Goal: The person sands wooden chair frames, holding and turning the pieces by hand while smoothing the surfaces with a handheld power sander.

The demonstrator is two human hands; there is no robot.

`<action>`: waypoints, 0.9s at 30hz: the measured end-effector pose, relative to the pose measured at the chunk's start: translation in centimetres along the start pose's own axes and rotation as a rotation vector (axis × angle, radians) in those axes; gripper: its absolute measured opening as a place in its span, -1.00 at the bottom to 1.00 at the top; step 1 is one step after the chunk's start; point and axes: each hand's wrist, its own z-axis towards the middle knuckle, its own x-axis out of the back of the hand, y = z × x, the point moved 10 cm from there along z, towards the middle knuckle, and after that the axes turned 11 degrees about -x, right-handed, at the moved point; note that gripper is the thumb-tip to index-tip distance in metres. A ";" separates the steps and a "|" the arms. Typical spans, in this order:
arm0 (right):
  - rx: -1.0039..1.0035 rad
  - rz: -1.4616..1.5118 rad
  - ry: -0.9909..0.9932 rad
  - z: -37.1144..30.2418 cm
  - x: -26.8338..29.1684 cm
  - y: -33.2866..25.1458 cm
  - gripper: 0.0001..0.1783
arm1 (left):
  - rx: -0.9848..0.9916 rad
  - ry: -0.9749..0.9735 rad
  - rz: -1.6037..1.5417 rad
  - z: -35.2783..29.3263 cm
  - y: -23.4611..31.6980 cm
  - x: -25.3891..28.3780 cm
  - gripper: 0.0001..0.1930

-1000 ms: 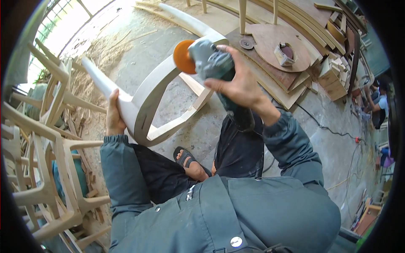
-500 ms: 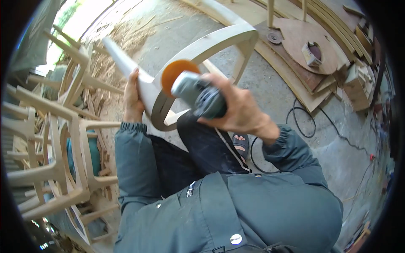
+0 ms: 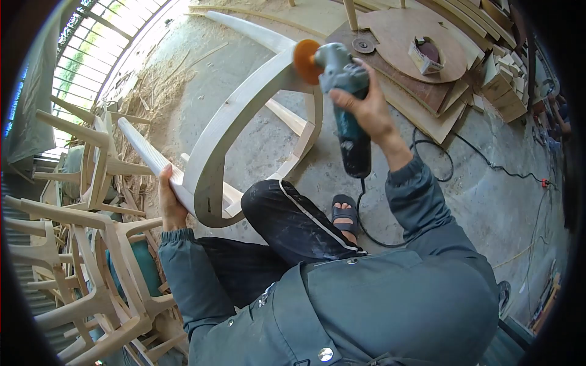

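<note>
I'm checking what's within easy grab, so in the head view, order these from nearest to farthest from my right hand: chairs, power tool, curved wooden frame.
1. Power tool: held in your right hand.
2. Curved wooden frame: just left of that hand.
3. Chairs: far left, past the frame.

Place: a furniture-making workshop, daylit through a barred opening [image 3: 91, 58] at upper left.
Chair frames [image 3: 91, 303]: bare, unpainted wood, crowded together along the left side.
Floor [image 3: 464, 195]: grey concrete, strewn toward the upper left with pale sawdust [image 3: 160, 100].
Boards [image 3: 406, 99]: stacked flat at upper right, near a heap of small wood blocks [image 3: 506, 94].
Power tool [image 3: 347, 104]: a corded grinder fitted with an orange disc [image 3: 307, 61].
</note>
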 end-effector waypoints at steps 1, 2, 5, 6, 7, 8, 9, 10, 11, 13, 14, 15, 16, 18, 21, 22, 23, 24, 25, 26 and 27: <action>-0.152 0.080 0.036 1.1 1.7 2.3 -0.02 | 0.009 -0.003 -0.007 -0.3 -0.1 0.0 -0.19; -0.301 0.157 0.072 1.4 2.9 4.1 -0.03 | 0.006 -0.002 -0.009 -0.3 -0.2 0.4 -0.19; -0.483 0.340 0.087 0.8 3.5 6.4 -0.08 | 0.062 -0.042 -0.072 -0.4 -0.6 1.0 -0.16; -0.448 0.356 0.104 -0.1 3.3 6.2 -0.10 | 0.036 -0.003 -0.061 -0.5 -0.4 1.4 -0.21; -0.442 0.350 0.092 -0.9 2.9 5.5 -0.10 | 0.016 0.044 -0.055 -0.7 -0.5 1.9 -0.24; -0.371 0.304 0.050 -1.8 2.2 3.8 -0.08 | 0.010 0.061 -0.061 -1.0 -0.5 2.4 -0.24; -0.301 0.257 0.007 -2.2 1.5 2.4 -0.05 | 0.012 0.062 -0.060 -0.8 -0.6 2.8 -0.25; -0.228 0.112 -0.024 -2.5 1.5 1.5 0.01 | 0.021 0.059 -0.068 -0.4 -1.2 2.9 -0.25; -0.233 0.104 -0.051 -2.7 1.0 0.6 0.01 | 0.019 0.085 -0.081 -0.3 -1.3 3.8 -0.25; -0.218 -0.068 -0.132 -2.8 -0.4 -2.3 0.05 | -0.011 -0.005 -0.075 0.5 -1.2 4.5 -0.29; -0.249 -0.094 -0.158 -2.6 -0.5 -3.2 0.06 | -0.014 0.024 -0.095 0.6 -1.3 4.6 -0.29; -0.251 -0.109 -0.190 -2.0 -0.7 -4.8 0.06 | -0.056 0.042 -0.044 0.9 -0.9 4.7 -0.33; -0.195 -0.257 -0.263 -1.3 -1.5 -7.1 0.05 | -0.097 0.058 0.009 0.9 -0.3 4.6 -0.36; -0.051 -0.574 -0.389 -0.3 -3.8 -11.7 0.05 | -0.118 0.096 0.037 0.7 0.4 3.3 -0.35; 0.110 -0.767 -0.514 0.0 -9.2 -15.6 0.06 | -0.146 0.146 0.070 0.5 1.1 3.6 -0.33; 0.120 -0.797 -0.604 -0.2 -11.5 -16.1 0.05 | -0.167 0.143 0.077 0.5 1.4 3.5 -0.31; 0.125 -0.831 -0.690 -0.6 -13.5 -16.2 0.04 | -0.184 0.138 0.081 0.5 1.4 3.4 -0.30; 0.082 -0.896 -0.718 -0.5 -15.1 -15.5 0.05 | -0.182 0.133 0.075 0.4 1.3 3.5 -0.30; 0.081 -0.903 -0.713 -0.5 -16.3 -15.7 0.05 | -0.160 0.150 0.070 0.2 1.1 4.0 -0.29; 0.041 -0.936 -0.742 -0.6 -17.3 -15.2 0.03 | -0.138 0.162 0.064 0.2 0.8 4.2 -0.29; 0.000 -0.967 -0.771 -0.6 -17.7 -14.6 0.00 | -0.138 0.150 0.059 0.3 0.7 4.1 -0.29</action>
